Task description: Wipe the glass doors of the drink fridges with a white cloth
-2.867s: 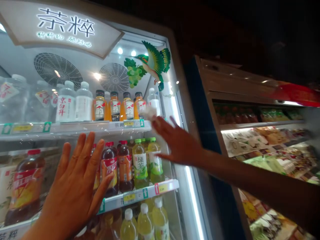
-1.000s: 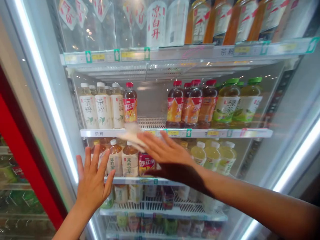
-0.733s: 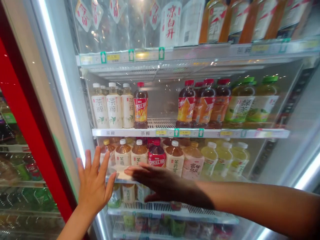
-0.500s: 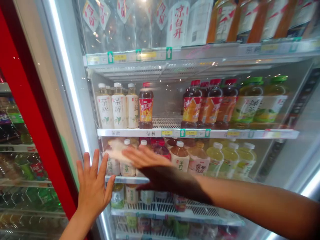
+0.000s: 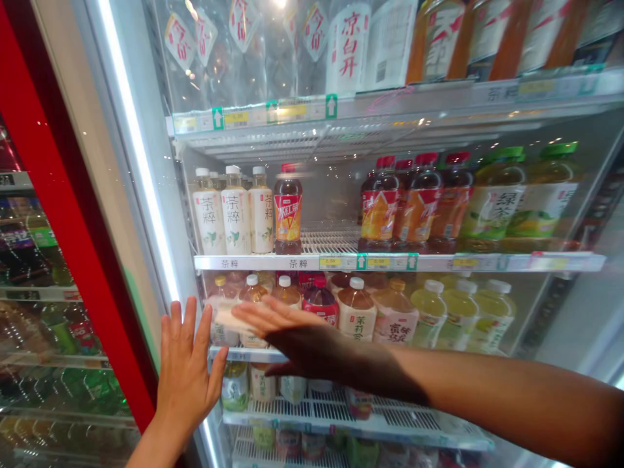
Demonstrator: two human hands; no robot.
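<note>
Fingers (image 5: pixel 203 330) spread on left hand (image 5: pixel 188 383), right hand (image 5: pixel 312 344) sideways

Door pane (image 5: pixel 332 201): smooth, reflective glass. Wipe (image 5: pixel 225 316), 8 o'clock: matt; cloth or paper indistinguishable. Clear bottles (image 5: pixel 249 68), 11 o'clock: glossy plastic. Red frame (image 5: pixel 46 123), 10 o'clock: smooth, low sheen. Slatted shelf (image 5: pixel 392 409), 5 o'clock: ridged.

A cream cloth (image 5: pixel 229 316), blurred at its edges, shows against the glass (image 5: pixel 331 201), sticking out past the fingertips of the right hand (image 5: pixel 312 348). The glass is see-through, flecked with small bright reflections.
</note>
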